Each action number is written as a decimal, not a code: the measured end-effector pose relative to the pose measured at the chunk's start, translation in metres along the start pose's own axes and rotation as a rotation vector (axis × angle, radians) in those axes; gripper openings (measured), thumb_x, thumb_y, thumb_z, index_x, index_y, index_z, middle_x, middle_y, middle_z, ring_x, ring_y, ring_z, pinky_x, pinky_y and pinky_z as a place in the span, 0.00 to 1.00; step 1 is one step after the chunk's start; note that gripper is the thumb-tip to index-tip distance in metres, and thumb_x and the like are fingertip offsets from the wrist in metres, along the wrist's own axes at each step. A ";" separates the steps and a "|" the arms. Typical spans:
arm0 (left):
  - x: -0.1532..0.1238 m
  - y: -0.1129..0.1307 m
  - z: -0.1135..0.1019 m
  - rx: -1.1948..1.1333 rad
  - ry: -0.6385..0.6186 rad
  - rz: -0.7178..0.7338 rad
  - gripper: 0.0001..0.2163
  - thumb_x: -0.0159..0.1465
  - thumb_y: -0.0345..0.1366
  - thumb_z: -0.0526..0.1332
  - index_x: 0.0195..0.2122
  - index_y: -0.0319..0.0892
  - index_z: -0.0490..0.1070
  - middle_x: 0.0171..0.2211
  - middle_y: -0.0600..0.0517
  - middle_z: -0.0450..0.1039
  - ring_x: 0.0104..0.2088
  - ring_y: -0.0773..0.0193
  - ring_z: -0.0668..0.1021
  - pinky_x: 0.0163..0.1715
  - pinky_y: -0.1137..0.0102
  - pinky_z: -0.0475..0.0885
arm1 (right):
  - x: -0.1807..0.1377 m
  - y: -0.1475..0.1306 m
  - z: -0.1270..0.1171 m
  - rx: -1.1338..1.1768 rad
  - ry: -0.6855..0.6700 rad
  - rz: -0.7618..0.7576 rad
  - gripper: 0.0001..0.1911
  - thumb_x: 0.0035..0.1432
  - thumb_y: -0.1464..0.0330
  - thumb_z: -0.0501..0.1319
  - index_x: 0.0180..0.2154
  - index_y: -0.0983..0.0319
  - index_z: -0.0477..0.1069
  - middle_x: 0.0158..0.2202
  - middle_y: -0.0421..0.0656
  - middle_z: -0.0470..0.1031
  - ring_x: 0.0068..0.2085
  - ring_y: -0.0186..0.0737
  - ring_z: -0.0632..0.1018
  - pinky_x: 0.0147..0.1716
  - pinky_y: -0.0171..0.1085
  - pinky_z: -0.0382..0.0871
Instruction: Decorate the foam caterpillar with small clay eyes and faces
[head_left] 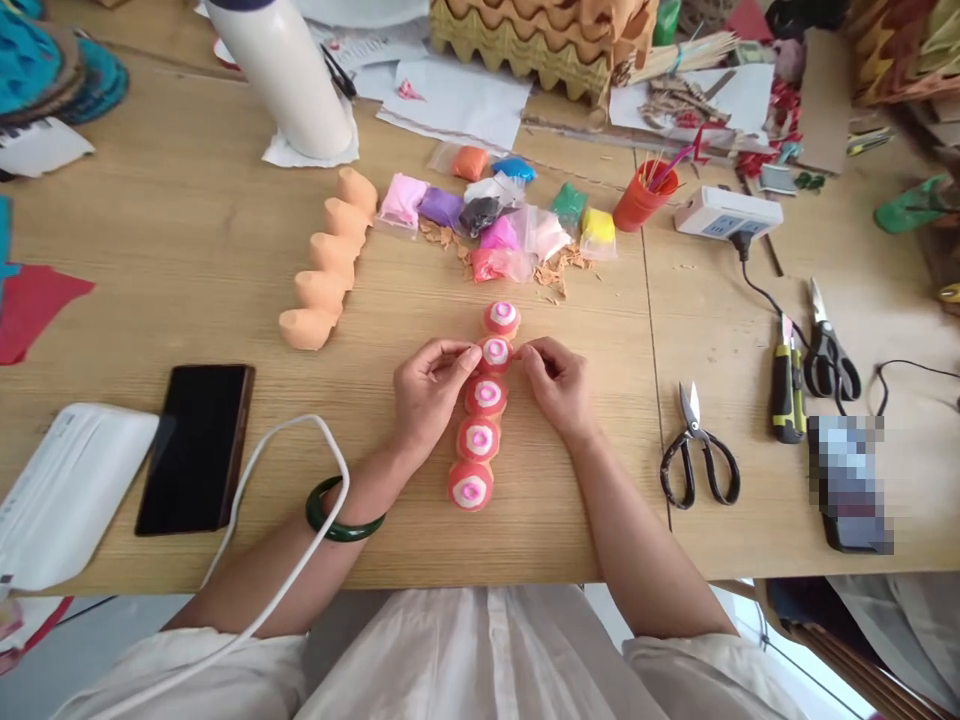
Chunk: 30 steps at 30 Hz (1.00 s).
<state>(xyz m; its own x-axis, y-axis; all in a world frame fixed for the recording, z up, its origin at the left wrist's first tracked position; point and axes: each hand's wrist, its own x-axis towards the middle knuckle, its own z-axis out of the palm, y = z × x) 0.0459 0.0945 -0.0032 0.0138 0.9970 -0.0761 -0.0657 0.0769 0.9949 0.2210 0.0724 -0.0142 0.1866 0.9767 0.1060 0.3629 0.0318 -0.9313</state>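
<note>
A strip of egg carton cups (487, 394) lies lengthwise before me, its several domes coated in red with white patches and pink rings on top. My left hand (433, 392) pinches at the left side of the second dome from the far end, thumb and forefinger together. From the other side, my right hand (556, 388) is closed with its fingertips at the same dome's right edge. Whether a small bit of clay is between the fingers is too small to see. Beyond the strip are bags of coloured clay (499, 235). A plain orange carton strip (330, 262) stands to the left.
Right of my arms lie scissors (697, 450), a utility knife (787, 385) and a blurred phone (851, 485). A dark tablet (196, 448) and a white cable (330, 450) are on the left. A red cup (645, 198), a power strip (727, 212) and a white bottle (292, 80) stand farther back.
</note>
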 end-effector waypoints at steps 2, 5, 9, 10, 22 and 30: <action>0.000 -0.002 -0.001 -0.015 -0.003 -0.002 0.16 0.60 0.49 0.75 0.34 0.41 0.80 0.31 0.52 0.82 0.29 0.66 0.81 0.33 0.72 0.78 | -0.002 -0.001 0.000 -0.015 -0.012 -0.030 0.14 0.67 0.61 0.59 0.31 0.61 0.75 0.24 0.37 0.70 0.25 0.32 0.64 0.27 0.35 0.59; -0.001 -0.004 -0.004 -0.020 -0.005 0.003 0.16 0.60 0.49 0.75 0.34 0.40 0.79 0.30 0.53 0.81 0.28 0.67 0.81 0.30 0.73 0.78 | -0.005 -0.002 0.001 -0.030 -0.036 -0.073 0.14 0.68 0.62 0.59 0.34 0.62 0.77 0.26 0.38 0.74 0.26 0.32 0.66 0.28 0.35 0.61; -0.001 -0.004 -0.008 -0.018 -0.010 0.034 0.16 0.60 0.49 0.74 0.33 0.40 0.79 0.29 0.53 0.81 0.29 0.67 0.81 0.29 0.74 0.78 | -0.004 -0.002 0.003 -0.023 -0.025 -0.068 0.15 0.68 0.61 0.60 0.31 0.61 0.77 0.23 0.37 0.69 0.25 0.32 0.64 0.27 0.36 0.59; 0.000 -0.005 -0.008 -0.026 -0.009 0.044 0.16 0.60 0.49 0.74 0.33 0.40 0.79 0.29 0.53 0.80 0.29 0.68 0.81 0.29 0.74 0.77 | -0.003 -0.002 0.003 -0.015 -0.011 -0.060 0.16 0.68 0.60 0.60 0.31 0.61 0.77 0.23 0.37 0.68 0.24 0.32 0.63 0.27 0.36 0.59; 0.016 -0.014 -0.008 -0.082 -0.064 0.049 0.16 0.57 0.48 0.74 0.33 0.39 0.79 0.28 0.52 0.80 0.28 0.67 0.80 0.26 0.74 0.76 | -0.002 -0.002 0.003 -0.143 -0.026 -0.137 0.15 0.65 0.60 0.59 0.32 0.61 0.78 0.25 0.39 0.74 0.26 0.34 0.68 0.29 0.36 0.62; 0.017 -0.016 -0.011 0.101 -0.118 0.105 0.13 0.59 0.46 0.70 0.31 0.41 0.79 0.30 0.51 0.81 0.32 0.64 0.80 0.35 0.70 0.76 | 0.000 -0.002 0.006 -0.147 -0.033 -0.136 0.16 0.62 0.57 0.61 0.27 0.59 0.71 0.23 0.38 0.71 0.25 0.34 0.67 0.28 0.36 0.62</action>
<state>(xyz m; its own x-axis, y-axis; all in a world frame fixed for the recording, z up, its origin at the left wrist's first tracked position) 0.0362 0.1104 -0.0215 0.1299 0.9911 0.0305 0.0274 -0.0343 0.9990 0.2153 0.0733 -0.0147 0.0976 0.9720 0.2140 0.5124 0.1352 -0.8481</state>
